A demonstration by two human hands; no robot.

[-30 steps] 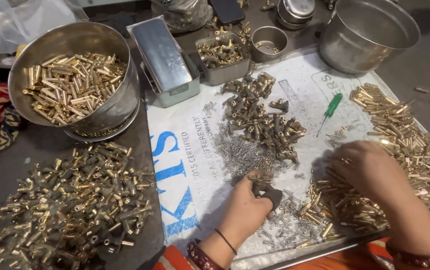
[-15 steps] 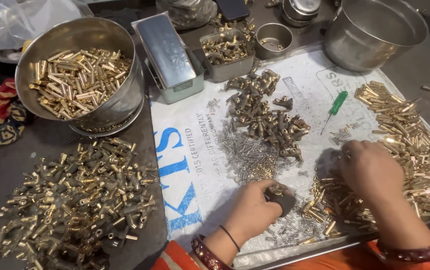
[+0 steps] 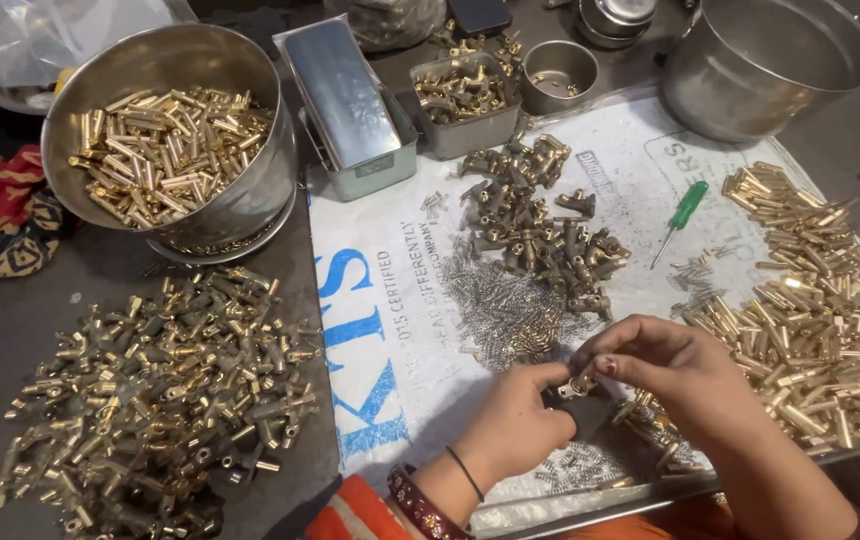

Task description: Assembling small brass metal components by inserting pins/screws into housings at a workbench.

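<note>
My left hand (image 3: 515, 425) and my right hand (image 3: 675, 365) meet at the near middle of the white printed sack (image 3: 400, 300). Together their fingertips pinch one small brass fitting (image 3: 580, 383) over a dark block. A heap of tiny silver springs (image 3: 505, 310) lies just beyond the hands. Behind it is a pile of dull brass fittings (image 3: 550, 230). Shiny brass tubes (image 3: 820, 300) are heaped to the right of my right hand.
A steel bowl of brass tubes (image 3: 165, 140) stands at the far left, with a big heap of assembled brass parts (image 3: 160, 400) below it. A metal tin (image 3: 345, 100), a small tray of fittings (image 3: 465, 95), a green screwdriver (image 3: 680, 220) and a large steel pot (image 3: 760, 60) line the back.
My right hand left the brass tube heap and came left to meet my left hand. Both hands now pinch a small fitting between them.
</note>
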